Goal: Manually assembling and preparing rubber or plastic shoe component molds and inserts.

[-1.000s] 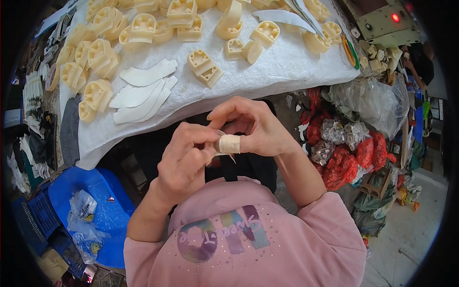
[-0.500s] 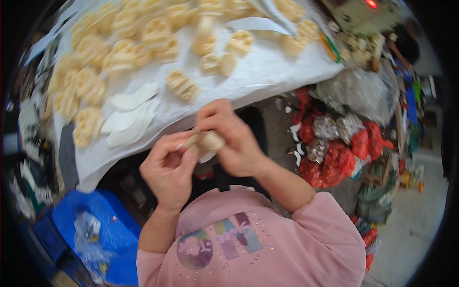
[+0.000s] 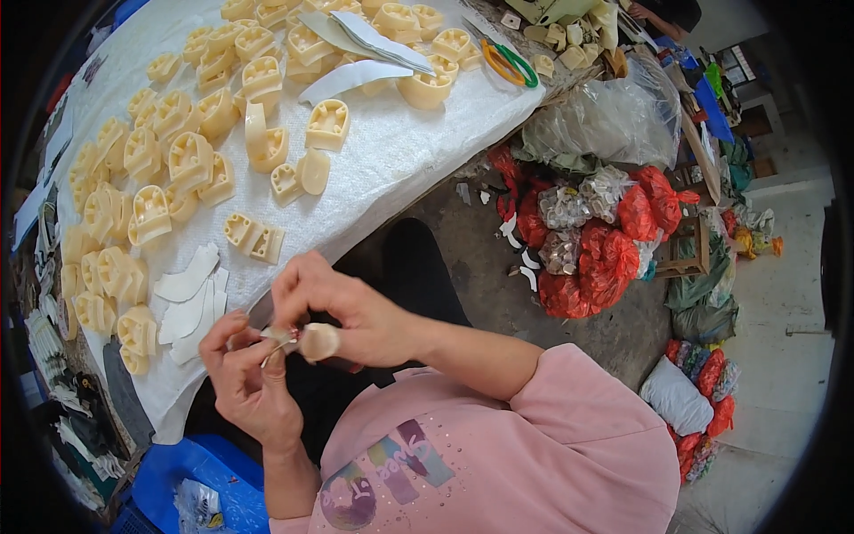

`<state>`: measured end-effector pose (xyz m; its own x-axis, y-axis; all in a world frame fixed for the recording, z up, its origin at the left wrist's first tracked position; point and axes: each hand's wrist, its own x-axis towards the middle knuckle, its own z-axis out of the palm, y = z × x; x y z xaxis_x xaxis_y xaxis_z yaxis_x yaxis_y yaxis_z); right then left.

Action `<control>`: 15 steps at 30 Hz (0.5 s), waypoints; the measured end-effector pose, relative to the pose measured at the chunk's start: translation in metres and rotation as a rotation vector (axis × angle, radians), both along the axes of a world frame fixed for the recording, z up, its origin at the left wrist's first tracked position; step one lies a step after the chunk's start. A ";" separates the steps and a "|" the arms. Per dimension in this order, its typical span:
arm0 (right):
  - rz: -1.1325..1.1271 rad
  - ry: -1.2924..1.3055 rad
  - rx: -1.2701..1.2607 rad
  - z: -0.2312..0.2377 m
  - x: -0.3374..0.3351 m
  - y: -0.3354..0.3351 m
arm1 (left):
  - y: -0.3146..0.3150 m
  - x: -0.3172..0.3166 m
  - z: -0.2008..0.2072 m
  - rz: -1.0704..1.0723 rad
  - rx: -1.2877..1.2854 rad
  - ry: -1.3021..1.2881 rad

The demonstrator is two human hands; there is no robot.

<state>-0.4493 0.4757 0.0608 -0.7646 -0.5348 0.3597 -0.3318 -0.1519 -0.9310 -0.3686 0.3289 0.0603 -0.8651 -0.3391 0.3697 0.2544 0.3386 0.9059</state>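
Observation:
In front of my chest, my two hands meet around a small beige moulded piece [image 3: 318, 342], shaped like a shoe heel. My right hand [image 3: 342, 311] has its fingers bent over the piece. My left hand [image 3: 253, 383] pinches at the edge facing it, where a thin pale strip seems to show; the fingers hide most of it. Close by on the white-covered table [image 3: 374, 169] lie several white curved cut sheets [image 3: 191, 298] and a single cream moulded piece [image 3: 254, 238] on its side.
Many cream moulded pieces [image 3: 191, 160] are spread over the far and left table, with more white sheets [image 3: 374, 44] on top. Scissors with orange and green handles [image 3: 511, 67] lie near the right edge. Red bags [image 3: 605, 267] stand on the floor; a blue tub [image 3: 200, 472] is lower left.
My head view has shifted, so the table sits further left and lower. Both hands stay together at the piece; my right hand now reaches further across it.

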 end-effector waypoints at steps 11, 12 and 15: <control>0.017 0.178 0.071 0.001 -0.020 0.001 | -0.010 0.006 -0.014 -0.125 0.155 -0.004; 0.049 0.166 0.051 0.004 -0.018 0.000 | -0.012 0.008 -0.021 -0.148 0.334 -0.172; 0.106 0.192 0.098 0.010 -0.009 -0.003 | -0.013 0.003 -0.017 -0.483 0.602 -0.324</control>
<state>-0.4582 0.4731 0.0704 -0.6250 -0.6478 0.4356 -0.4911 -0.1075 -0.8645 -0.3661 0.3156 0.0434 -0.9982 0.0365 -0.0477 -0.0566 -0.3060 0.9504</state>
